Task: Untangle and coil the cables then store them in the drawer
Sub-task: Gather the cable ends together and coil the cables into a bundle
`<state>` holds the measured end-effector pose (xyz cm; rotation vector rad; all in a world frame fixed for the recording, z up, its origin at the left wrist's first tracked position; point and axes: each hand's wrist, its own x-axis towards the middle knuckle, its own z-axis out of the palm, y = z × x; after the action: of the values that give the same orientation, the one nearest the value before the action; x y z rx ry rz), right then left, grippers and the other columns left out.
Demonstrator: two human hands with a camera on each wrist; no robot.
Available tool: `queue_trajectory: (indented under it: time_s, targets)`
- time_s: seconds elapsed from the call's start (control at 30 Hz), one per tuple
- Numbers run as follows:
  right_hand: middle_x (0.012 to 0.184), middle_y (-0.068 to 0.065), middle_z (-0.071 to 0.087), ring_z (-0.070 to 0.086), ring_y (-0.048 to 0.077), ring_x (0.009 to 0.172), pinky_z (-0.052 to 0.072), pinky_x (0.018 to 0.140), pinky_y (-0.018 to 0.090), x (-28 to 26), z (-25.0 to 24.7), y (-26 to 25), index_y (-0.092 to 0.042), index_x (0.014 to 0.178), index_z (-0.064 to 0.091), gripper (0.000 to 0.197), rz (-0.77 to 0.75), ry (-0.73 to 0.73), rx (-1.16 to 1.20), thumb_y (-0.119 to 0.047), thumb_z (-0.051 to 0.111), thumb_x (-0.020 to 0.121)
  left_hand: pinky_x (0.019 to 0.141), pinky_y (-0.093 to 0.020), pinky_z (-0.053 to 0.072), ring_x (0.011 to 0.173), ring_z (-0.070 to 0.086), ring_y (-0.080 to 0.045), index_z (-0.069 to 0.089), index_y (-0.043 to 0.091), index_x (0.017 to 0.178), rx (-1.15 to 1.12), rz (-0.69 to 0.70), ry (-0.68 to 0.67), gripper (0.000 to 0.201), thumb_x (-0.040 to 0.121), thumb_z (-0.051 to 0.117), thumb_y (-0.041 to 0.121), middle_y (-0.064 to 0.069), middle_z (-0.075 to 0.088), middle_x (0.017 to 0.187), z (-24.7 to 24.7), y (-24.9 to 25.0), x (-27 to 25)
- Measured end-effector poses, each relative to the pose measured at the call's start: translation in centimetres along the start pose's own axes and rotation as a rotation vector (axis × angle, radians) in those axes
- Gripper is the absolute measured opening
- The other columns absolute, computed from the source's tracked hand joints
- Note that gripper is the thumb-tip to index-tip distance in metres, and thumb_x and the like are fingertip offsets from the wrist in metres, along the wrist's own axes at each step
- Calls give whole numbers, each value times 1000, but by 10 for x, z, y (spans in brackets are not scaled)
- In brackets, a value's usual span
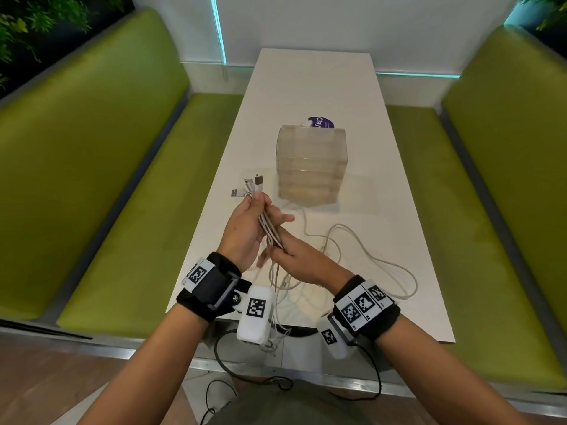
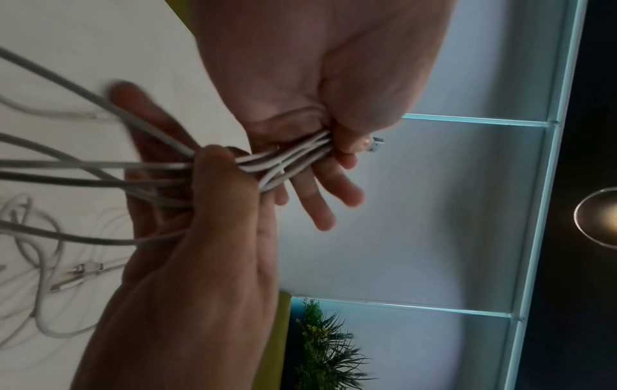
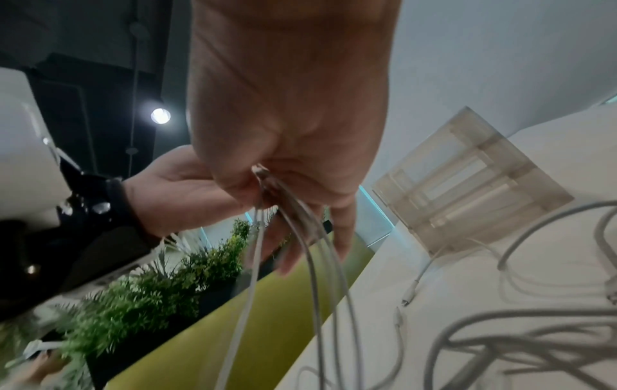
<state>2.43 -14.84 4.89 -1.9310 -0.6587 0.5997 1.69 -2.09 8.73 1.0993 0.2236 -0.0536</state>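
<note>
Several white cables (image 1: 268,231) run as one bundle between both hands above the white table's (image 1: 310,84) near end. My left hand (image 1: 244,228) pinches the bundle under its thumb, with the USB plug ends (image 1: 253,185) sticking out beyond it. In the left wrist view the thumb (image 2: 354,137) presses the cables (image 2: 293,158) against straight fingers. My right hand (image 1: 296,260) grips the same bundle just below, fingers curled round it (image 2: 213,195). The loose lengths (image 1: 371,256) trail in tangled loops on the table. A translucent drawer unit (image 1: 311,164) stands behind the hands, drawers closed.
A purple round label (image 1: 321,121) lies behind the drawer unit. Green padded benches (image 1: 107,179) flank the table on both sides. More cable loops (image 3: 501,343) hang over the table's near edge. Plants (image 3: 160,290) stand behind the left bench.
</note>
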Motion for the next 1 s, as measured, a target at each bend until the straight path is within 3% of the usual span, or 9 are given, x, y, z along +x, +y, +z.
queue_trajectory:
  time_s: [0.07, 0.17, 0.27, 0.37, 0.53, 0.67, 0.87, 0.93, 1.0]
  targets:
    - [86, -3, 68, 65, 22, 92, 48, 91, 43, 0, 2, 5, -23, 137, 29, 36, -28, -42, -31, -23, 36, 101, 87, -39, 52, 61, 67, -18, 51, 10, 90, 28, 6, -12, 31, 103, 32, 31, 3, 47, 52, -4, 1, 1]
    - [96, 2, 70, 65, 15, 98, 47, 97, 43, 0, -8, 14, -15, 117, 53, 24, -30, -102, 12, -30, 45, 99, 78, -37, 56, 49, 58, -15, 50, 8, 88, 36, -31, -50, 34, 103, 31, 32, 4, 35, 48, -7, 5, 0]
    - [109, 1, 66, 62, 11, 105, 46, 102, 36, 0, -17, 22, -14, 113, 61, 48, -20, -192, 119, -54, 55, 87, 62, -30, 56, 45, 52, -14, 47, 12, 80, 17, -54, -71, 35, 102, 31, 33, 5, 32, 47, -7, 11, -4]
    - [110, -8, 64, 59, 5, 104, 44, 100, 27, 2, -20, 27, -28, 109, 59, 63, 14, -267, 117, -78, 52, 70, 40, -19, 36, 38, 31, -7, 44, 15, 74, -34, -63, -105, 37, 102, 31, 36, 8, 29, 47, -7, 18, -5]
    - [83, -18, 63, 58, -5, 84, 42, 89, 28, 8, -27, 39, -26, 83, 63, 20, 109, -295, -22, -43, 55, 91, 38, -19, 13, 39, 16, -3, 43, 18, 72, -91, -2, -125, 38, 101, 30, 38, 11, 26, 47, -12, 35, -12]
    - [74, -18, 56, 51, -6, 70, 37, 72, 18, 21, -39, 42, -20, 83, 59, 19, 79, -240, -106, -35, 56, 93, 37, -19, 11, 45, 7, -8, 43, 18, 73, -141, 49, -101, 38, 101, 29, 38, 12, 27, 47, -23, 48, -20]
    - [84, -2, 65, 63, 15, 83, 51, 89, 41, 24, -72, 64, -19, 82, 62, 16, 136, -64, -5, -19, 53, 95, 35, -17, 14, 45, 7, -7, 45, 20, 72, -214, 198, 8, 40, 101, 27, 40, 11, 28, 47, -56, 79, -29]
    - [97, -7, 66, 63, 13, 94, 51, 93, 38, 21, -67, 55, -22, 93, 63, 9, 142, -92, -31, -28, 57, 93, 35, -17, 15, 43, 8, -7, 44, 19, 73, -244, 229, 46, 41, 102, 26, 40, 10, 28, 46, -64, 83, -26]
    - [114, -17, 60, 57, 5, 109, 45, 97, 29, 20, -47, 40, -31, 111, 58, 24, 125, -200, -79, -38, 63, 88, 34, -16, 16, 41, 10, -6, 44, 19, 73, -265, 235, 53, 40, 103, 25, 39, 10, 29, 46, -64, 81, -21]
